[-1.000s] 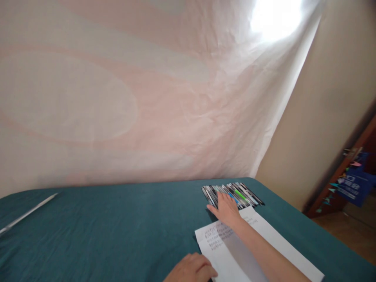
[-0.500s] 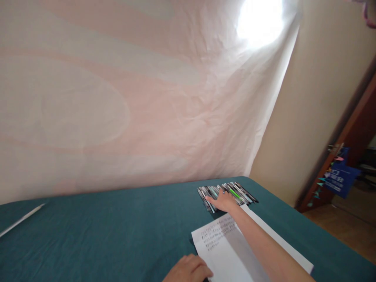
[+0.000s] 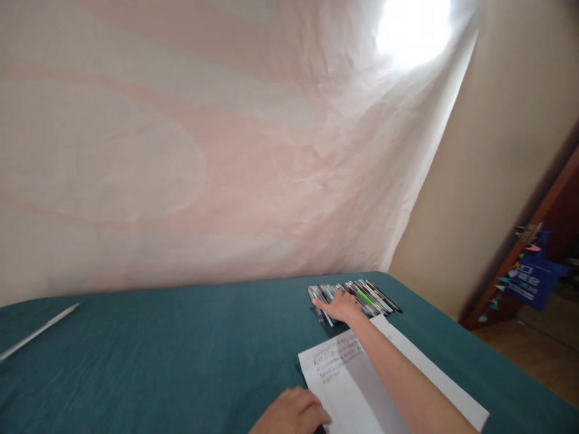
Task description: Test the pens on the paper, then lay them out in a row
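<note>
Hands apart: right hand (image 3: 340, 306) spread over pens (image 3: 368, 299) near table's (image 3: 181, 349) far right corner; left hand (image 3: 296, 411) curled at paper's (image 3: 346, 389) edge, grip unclear.

- Tablecloth (image 3: 172, 355): solid dark teal
- Pens (image 3: 380, 298), far right: mostly black, white and grey — one bright green one (image 3: 364, 297) really pops
- Paper (image 3: 346, 395), near right: white, rows of dark writing
- Backdrop (image 3: 253, 144): pale pink and off-white, big oval plus swoopy bands
- Door (image 3: 558, 205), right: reddish brown
- Hanging thing there (image 3: 531, 280): blue — white print
</note>
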Demonstrator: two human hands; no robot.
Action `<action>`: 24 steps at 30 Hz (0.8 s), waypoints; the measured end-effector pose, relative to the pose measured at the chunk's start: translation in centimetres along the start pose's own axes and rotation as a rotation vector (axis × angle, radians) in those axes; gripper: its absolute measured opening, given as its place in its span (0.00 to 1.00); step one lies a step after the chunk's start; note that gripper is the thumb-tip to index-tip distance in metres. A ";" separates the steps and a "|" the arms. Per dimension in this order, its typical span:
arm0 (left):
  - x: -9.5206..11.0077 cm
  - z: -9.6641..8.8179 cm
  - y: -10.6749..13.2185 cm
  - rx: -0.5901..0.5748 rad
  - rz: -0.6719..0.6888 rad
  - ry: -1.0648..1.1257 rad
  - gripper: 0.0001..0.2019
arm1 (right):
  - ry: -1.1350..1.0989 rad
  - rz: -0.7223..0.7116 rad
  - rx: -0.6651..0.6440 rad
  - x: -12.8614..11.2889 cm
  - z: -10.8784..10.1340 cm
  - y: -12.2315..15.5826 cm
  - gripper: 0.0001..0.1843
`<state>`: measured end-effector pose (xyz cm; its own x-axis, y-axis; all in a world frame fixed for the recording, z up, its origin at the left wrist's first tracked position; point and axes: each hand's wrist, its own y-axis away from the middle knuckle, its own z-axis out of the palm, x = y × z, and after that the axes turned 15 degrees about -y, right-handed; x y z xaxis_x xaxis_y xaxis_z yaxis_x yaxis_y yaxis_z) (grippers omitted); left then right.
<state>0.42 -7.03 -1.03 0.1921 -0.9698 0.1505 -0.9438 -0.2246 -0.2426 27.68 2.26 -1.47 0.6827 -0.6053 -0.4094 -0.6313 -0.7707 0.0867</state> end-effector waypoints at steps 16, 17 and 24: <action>0.3 -0.2 0.2 0.032 0.005 -0.023 0.16 | 0.040 -0.080 0.056 -0.2 0.0 0.0 0.31; 0.3 -0.2 0.2 0.040 0.006 -0.025 0.16 | 0.041 -0.076 0.059 -0.2 -0.1 -0.1 0.29; 0.3 -0.2 0.2 0.050 -0.002 -0.035 0.13 | 0.041 -0.039 0.078 -0.2 -0.6 -1.4 0.30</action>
<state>0.26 -7.39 -0.82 0.2037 -0.9719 0.1180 -0.9290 -0.2299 -0.2901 28.62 3.39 -0.97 0.7205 -0.5844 -0.3732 -0.6299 -0.7766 0.0000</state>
